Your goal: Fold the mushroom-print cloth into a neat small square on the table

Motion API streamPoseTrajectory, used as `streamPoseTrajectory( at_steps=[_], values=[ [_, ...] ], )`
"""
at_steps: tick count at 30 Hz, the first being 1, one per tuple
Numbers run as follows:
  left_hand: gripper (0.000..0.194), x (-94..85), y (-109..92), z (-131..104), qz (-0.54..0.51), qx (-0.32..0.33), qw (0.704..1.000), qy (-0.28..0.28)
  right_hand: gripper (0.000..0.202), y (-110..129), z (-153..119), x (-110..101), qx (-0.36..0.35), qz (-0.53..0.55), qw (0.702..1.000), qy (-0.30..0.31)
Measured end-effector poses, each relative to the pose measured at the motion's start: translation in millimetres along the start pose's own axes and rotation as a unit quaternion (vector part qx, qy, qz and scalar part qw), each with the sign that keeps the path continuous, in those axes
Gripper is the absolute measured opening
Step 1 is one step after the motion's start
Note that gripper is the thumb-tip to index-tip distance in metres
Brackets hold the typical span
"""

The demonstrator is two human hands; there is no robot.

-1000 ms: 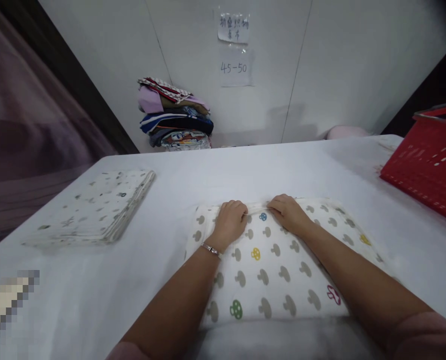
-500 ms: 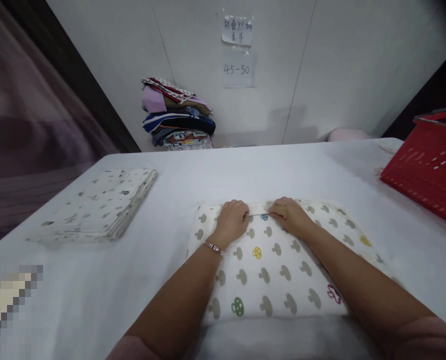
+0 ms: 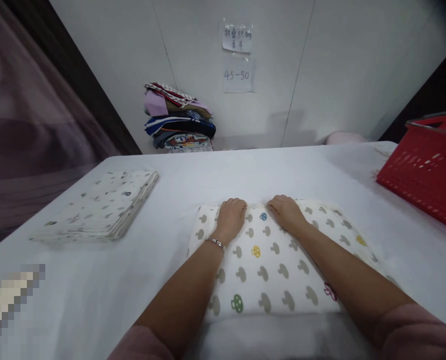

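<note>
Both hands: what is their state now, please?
Left hand: curled at the far edge of the mushroom-print cloth; grip cannot be told.
Right hand: curled at the same edge; grip cannot be told.

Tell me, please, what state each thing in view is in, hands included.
Mushroom-print cloth: lying mostly flat
Left hand: curled at that cloth's far edge, grip unclear
Right hand: curled at the same edge, grip unclear
Bracelet: worn on left wrist
Patterned cloth at left: folded flat
Fabric pile: stacked unevenly
Red basket: upright, partly visible
Paper notes: bearing handwriting
</note>
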State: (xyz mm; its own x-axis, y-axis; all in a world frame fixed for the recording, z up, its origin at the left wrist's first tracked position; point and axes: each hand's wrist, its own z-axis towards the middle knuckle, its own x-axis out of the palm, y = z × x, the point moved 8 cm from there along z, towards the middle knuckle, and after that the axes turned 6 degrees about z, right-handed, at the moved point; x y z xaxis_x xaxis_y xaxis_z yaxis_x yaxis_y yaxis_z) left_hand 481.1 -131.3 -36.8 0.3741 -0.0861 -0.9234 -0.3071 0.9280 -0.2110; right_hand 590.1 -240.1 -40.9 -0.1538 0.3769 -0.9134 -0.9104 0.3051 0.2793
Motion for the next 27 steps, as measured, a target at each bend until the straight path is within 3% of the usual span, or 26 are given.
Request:
streamPoseTrajectory(
  at_steps=[13, 23, 27],
  values=[
    [0.011, 0.1, 3.8, -0.2, -0.027, -0.031, 0.999, -0.008, 0.021, -1.0, 1.6, 3.5, 0.02, -0.024, 0.999, -0.007],
    [0.014, -0.7, -1.7, -1.3, -0.008, 0.004, 1.0, -0.006, 0.021, 1.7, -2.0, 0.3, -0.02, -0.015, 0.999, -0.029],
    [0.026, 1.2, -1.5, -1.7, -0.006, 0.01, 1.0, -0.007, 0.021, 2.0, -1.2, 1.0, -0.018, -0.01, 1.0, -0.016]
  ],
)
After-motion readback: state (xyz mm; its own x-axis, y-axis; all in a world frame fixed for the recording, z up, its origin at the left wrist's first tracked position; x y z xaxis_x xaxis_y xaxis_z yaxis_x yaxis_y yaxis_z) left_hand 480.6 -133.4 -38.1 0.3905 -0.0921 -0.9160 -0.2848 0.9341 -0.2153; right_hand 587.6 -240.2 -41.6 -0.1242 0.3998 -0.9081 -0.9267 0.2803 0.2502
